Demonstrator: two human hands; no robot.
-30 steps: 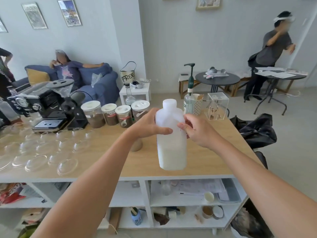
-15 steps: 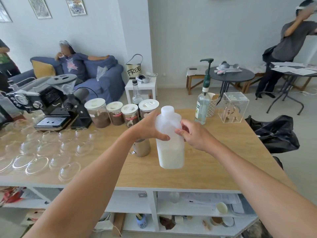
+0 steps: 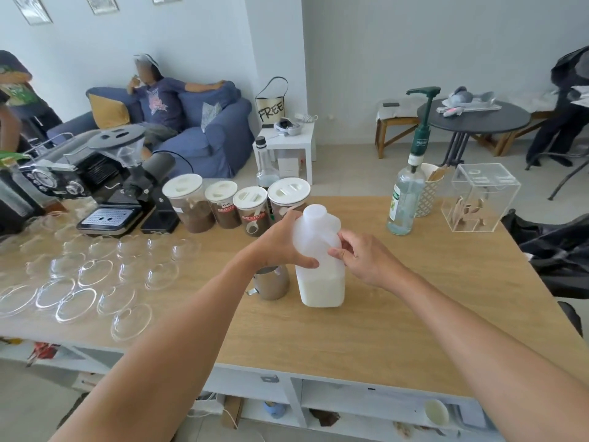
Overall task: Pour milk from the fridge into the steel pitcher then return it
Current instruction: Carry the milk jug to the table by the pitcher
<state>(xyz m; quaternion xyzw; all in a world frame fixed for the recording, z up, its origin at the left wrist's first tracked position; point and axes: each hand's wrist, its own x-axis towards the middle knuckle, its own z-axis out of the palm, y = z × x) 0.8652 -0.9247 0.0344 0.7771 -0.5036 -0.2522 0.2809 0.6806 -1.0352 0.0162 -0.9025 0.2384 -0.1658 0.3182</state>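
A: Status?
B: Milk bottle (image 3: 320,266) stands just right of steel pitcher (image 3: 271,283), cap on. Left hand (image 3: 280,240) wraps its shoulder, right hand (image 3: 366,260) fingers curled on its handle side.
A: Remaining?
B: Uncap, pour, back to the fridge.

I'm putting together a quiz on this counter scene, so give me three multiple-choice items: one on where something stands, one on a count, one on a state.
1. Seen by the wearer, where is the steel pitcher relative to the milk jug?
A) left of it
B) right of it
C) on the shelf below

2. How many white-lidded canisters stand in the row behind the jug?
A) two
B) four
C) six

3. What state is the jug's cap in?
A) on the neck
B) off, lying on the counter
C) off, in the right hand

Answers:
1 A, the pitcher shows just left of the jug.
2 B, four white lids line up.
3 A, the white cap sits on the neck.
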